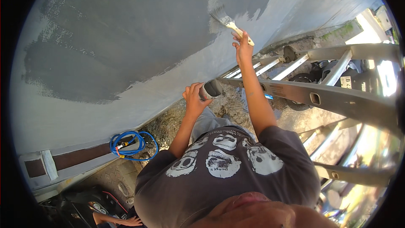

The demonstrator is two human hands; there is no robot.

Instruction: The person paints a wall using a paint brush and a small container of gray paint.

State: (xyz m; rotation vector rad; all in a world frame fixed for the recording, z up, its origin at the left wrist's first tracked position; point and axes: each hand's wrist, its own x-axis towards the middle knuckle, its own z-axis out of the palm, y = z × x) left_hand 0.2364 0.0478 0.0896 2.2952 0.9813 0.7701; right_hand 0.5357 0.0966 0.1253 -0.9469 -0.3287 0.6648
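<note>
My right hand [243, 50] is closed around the pale handle of a flat paintbrush [230, 24]. The brush's dark bristles lie against the wall [156, 97], at the lower edge of a patch of dark grey paint [135, 25]. Lower and to the left, my left hand [195, 100] grips a small cup of grey paint [212, 89] by its side. The cup's mouth faces up, showing dark grey paint inside. Streaky, thinly covered areas show between the dark patch and the paler grey wall.
An aluminium ladder [325, 88] stands close on my right. Behind it is a parked motorcycle [303, 78]. A coiled blue hose [133, 145] hangs by a ledge at lower left. Another person's arm [118, 219] shows at the bottom left, beside a dark motorbike [90, 198].
</note>
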